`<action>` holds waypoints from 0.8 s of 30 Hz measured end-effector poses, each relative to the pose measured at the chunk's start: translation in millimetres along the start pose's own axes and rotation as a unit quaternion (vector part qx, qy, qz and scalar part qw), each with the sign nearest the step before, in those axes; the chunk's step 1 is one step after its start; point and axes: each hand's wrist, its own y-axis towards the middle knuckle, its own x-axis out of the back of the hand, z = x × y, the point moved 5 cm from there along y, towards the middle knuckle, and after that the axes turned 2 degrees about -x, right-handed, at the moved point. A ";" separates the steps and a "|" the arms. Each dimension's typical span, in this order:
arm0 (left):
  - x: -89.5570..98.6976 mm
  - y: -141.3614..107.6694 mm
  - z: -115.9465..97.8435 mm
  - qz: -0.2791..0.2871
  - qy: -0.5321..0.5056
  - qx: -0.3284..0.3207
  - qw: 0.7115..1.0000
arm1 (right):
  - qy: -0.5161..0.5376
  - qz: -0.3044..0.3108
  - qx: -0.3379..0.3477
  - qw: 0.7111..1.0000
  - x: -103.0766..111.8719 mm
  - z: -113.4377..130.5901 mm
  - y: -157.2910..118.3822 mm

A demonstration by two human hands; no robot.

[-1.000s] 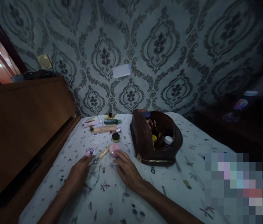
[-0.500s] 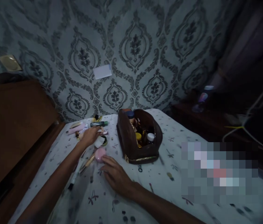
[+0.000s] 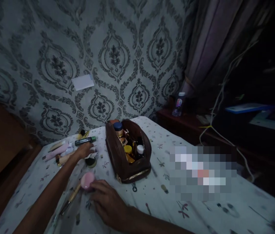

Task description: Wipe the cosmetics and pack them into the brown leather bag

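My left hand [image 3: 85, 150] reaches over the small items at the left of the bed, fingers bent down and closed on a crumpled white piece [image 3: 92, 154]. Just below that piece lies a dark round jar or lid [image 3: 90, 162]. Nearer to me, a pink round container [image 3: 88, 181] rests on the sheet. The fingertips of my right hand [image 3: 109, 201] touch its right edge, fingers stretched out and thumb apart. Makeup brushes [image 3: 72, 195] lie beside the pink container. A brown cosmetic bag [image 3: 111, 156] stands open to the right, with several bottles and jars inside.
Beyond my left hand lie a dark green-capped tube [image 3: 83, 141], a pink tube [image 3: 55, 152] and other cosmetics. A patterned wall stands behind the bed. At the right, a bottle [image 3: 178, 104] stands on a dark ledge and a white cable [image 3: 222, 139] hangs. One patch is pixelated.
The view has turned right, so everything sits further left. My left hand has shifted onto the white piece, which now lies above the dark jar. My right hand stays at the pink container.
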 end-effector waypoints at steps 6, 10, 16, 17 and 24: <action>46.7 -37.8 -16.8 -0.108 -0.017 0.058 0.992 | 0.079 -0.047 -0.066 0.994 7.6 -8.6 3.3; 62.1 -87.6 -58.1 -0.155 -0.092 0.039 0.983 | 0.129 -0.117 -0.138 0.975 12.9 -20.2 4.0; 27.2 -153.6 -125.9 -0.182 -0.308 0.056 0.932 | 0.338 -0.103 -0.160 0.922 -0.6 -25.6 -4.8; 22.4 -160.2 -132.3 -0.189 -0.303 0.060 0.932 | 0.367 -0.107 -0.171 0.908 -3.7 -27.0 -8.5; 18.6 -183.0 -138.0 -0.250 -0.323 0.114 0.906 | 0.464 -0.174 -0.322 0.807 -7.0 -29.3 -25.3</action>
